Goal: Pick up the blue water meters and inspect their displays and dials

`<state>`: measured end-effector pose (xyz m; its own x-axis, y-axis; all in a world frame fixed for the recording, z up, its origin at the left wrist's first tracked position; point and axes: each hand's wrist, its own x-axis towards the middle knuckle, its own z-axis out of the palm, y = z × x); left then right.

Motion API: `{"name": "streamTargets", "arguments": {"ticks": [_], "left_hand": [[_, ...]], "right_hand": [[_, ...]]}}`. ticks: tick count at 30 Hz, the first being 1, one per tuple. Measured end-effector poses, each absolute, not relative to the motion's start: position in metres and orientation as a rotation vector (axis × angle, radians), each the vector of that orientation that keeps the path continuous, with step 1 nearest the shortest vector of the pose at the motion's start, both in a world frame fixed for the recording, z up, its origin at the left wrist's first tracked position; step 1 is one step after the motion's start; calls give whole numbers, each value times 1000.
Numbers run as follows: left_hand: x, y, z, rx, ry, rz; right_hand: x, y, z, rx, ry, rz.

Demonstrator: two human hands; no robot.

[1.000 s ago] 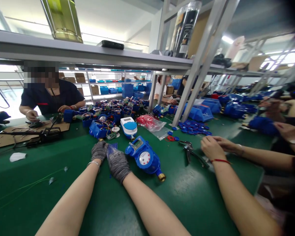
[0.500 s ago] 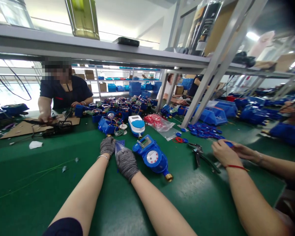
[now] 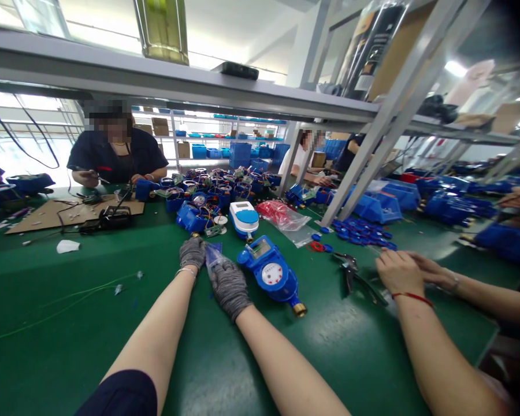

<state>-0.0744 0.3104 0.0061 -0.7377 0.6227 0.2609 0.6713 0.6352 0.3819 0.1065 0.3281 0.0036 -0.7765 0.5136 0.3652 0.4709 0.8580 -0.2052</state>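
Both my hands wear grey knit gloves. My left hand [image 3: 192,254] is closed at the upper left edge of a clear plastic bag [image 3: 213,254] and appears to pinch it. Wrapped over the bag's lower part is my right hand [image 3: 230,286]. Something blue shows in or behind the bag; I cannot tell which. Just right of my right hand, a blue water meter [image 3: 272,273] with a round white dial and brass end lies on the green table. Behind it stands a white-and-blue meter [image 3: 244,218]. Another blue meter body [image 3: 190,217] with wires sits beyond my left hand.
A co-worker's hands [image 3: 401,268] work at the right, beside dark-handled pliers [image 3: 351,268]. Blue rings [image 3: 364,232] and a bag of red parts [image 3: 279,215] lie behind. Wired meters [image 3: 225,188] crowd the back. Another person [image 3: 119,153] sits opposite, under the shelf [image 3: 242,92].
The view has shifted slightly, moving the scene right. My hands stay on the bag. The person opposite has drawn a hand back from the black object on the cardboard.
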Motion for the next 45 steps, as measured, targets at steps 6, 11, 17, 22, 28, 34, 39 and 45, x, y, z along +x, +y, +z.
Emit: {"name": "streamTargets", "arguments": {"ticks": [6,11,17,22,28,34,39,45], "left_hand": [[-79,312,5,-1006,-2807,-718],[-82,313,1,-849,-2844,-782],[-86,311,1,-769,-2837,-1028],[-81,286,8,-806,-2728,-1382],[-50,231,12,-875,-2569,-1808],[6,129,36,-1009,-2475,-2134],[42,25,43,-835,-2534,-2185],[45,-39,14,-428,-2352,-2418]], "right_hand": [[115,316,15,-701,-2569,198],[185,361,59,-739,-2458,177],[231,387,71,-841,-2163,180],[153,323,3,-823,-2251,246],[144,328,-14,-928,-2326,330],[152,322,-7,-689,-2304,448],[141,332,-9,-831,-2289,443],[117,363,-8,-1063,-2280,422]]}}
